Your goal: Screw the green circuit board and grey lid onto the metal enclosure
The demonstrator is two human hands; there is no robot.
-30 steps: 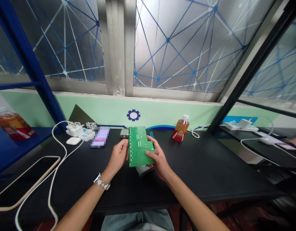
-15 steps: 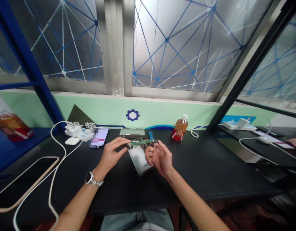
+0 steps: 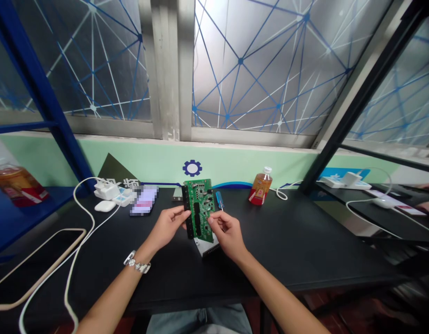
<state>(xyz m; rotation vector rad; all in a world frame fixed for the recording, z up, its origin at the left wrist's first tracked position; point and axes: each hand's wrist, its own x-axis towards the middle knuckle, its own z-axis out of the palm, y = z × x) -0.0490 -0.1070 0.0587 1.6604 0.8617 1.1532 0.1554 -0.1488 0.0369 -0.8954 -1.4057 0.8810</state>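
Observation:
Between my hands a green circuit board (image 3: 204, 208) stands nearly upright, its component side facing me and a black connector strip along its left edge. My left hand (image 3: 168, 226) pinches that left edge. With thumb and fingers, my right hand (image 3: 229, 233) grips the right edge. Under the board lies a grey metal case part (image 3: 206, 248), mostly hidden by the board and my right hand. A blue-handled screwdriver (image 3: 219, 199) rests on the black table just right of the board, and a flat grey metal piece (image 3: 177, 195) shows behind it.
An orange drink bottle (image 3: 260, 186) stands at the back right. On the left are a phone (image 3: 145, 200), white chargers (image 3: 108, 190), a white earbud case (image 3: 105, 205) and looping cables (image 3: 75, 260). Another bottle (image 3: 17, 182) is at far left. Part of another person's hand (image 3: 428, 207) shows at the far right.
The circuit board has turned from edge-on and flat to upright, showing its component face. My right hand has rolled over from palm-up to a pinch on the right edge.

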